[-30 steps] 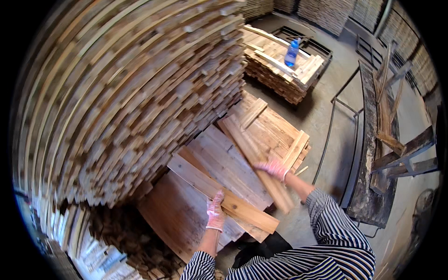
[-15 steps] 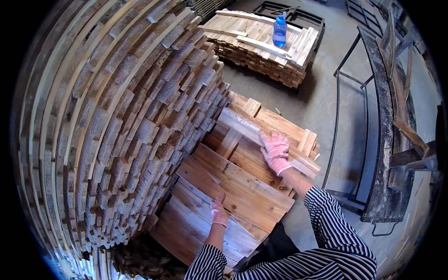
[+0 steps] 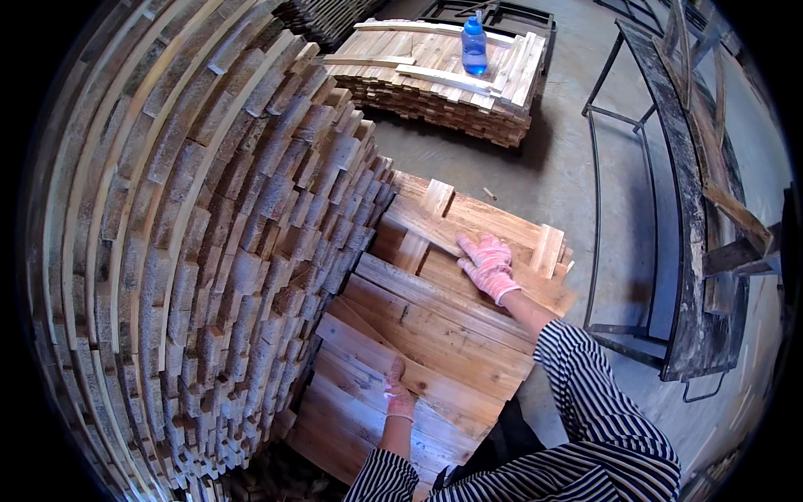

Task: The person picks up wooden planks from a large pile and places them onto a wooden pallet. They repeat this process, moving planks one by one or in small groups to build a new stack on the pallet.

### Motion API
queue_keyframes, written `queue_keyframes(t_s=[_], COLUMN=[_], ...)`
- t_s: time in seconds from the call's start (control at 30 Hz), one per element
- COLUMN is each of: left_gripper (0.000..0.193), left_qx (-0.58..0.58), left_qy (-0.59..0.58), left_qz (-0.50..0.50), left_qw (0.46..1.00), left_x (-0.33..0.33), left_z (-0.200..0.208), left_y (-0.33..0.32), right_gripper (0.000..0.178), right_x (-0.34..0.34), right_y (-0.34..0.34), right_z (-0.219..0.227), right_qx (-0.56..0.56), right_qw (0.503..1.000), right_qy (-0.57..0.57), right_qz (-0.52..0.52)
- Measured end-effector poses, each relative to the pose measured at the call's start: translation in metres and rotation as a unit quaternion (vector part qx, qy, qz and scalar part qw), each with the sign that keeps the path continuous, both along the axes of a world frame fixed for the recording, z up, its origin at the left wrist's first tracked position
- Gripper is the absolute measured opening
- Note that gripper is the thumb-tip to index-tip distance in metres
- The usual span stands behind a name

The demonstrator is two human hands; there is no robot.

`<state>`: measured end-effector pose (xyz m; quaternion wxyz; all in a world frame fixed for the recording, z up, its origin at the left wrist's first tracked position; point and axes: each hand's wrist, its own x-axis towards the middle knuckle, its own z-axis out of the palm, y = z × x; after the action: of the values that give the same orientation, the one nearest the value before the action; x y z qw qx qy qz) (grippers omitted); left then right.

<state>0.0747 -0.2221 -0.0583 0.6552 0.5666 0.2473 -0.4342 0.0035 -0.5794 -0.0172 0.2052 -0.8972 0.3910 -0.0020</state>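
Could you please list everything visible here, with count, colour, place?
Tall board stack: one, brown, left.
Low board stack: one, pale, top centre.
Bottle: one, blue, on low board stack.
Metal frames: at least two, dark, top edge.
Bench: one, blackish, right.
Wooden pieces: several, brown, on bench.
Boards: many, brown, lower centre.
Floor: one, grey, centre to right.
Left hand: one, pink glove, lower centre.
Right hand: one, pink glove, right of centre.
Sleeves: two, black and white, bottom.

Near stack (image 3: 493, 219) carried two crosspieces (image 3: 548, 249) and overlapping boards (image 3: 435, 330); small wood chip (image 3: 490, 194) lay on grey floor (image 3: 544, 188) beyond.
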Motion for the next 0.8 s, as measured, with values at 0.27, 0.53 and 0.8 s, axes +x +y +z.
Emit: queue_keyframes(t_s=[0.27, 0.53, 0.8], left_gripper=[0.057, 0.1, 0.068], left_qx=[-0.017, -0.235, -0.143], left_qy=[-0.008, 0.081, 0.062], left_qz=[-0.027, 0.084, 0.047], left_qw=[0.999, 0.965, 0.987], left_x=[0.005, -0.01, -0.02], left_z=[0.005, 0.032, 0.004], left_y=[0.002, -0.078, -0.115], right_gripper=[0.064, 0.074, 0.053], right_x=[-0.004, -0.042, -0.04], right_y=[0.061, 0.137, -0.004], right_z=[0.007, 0.124, 0.034], right_qx=[0.009, 0.178, 0.096], right_qw=[0.997, 0.964, 0.982], right_qy=[-0.041, -0.054, -0.12], right_qz=[0.062, 0.19, 0.113])
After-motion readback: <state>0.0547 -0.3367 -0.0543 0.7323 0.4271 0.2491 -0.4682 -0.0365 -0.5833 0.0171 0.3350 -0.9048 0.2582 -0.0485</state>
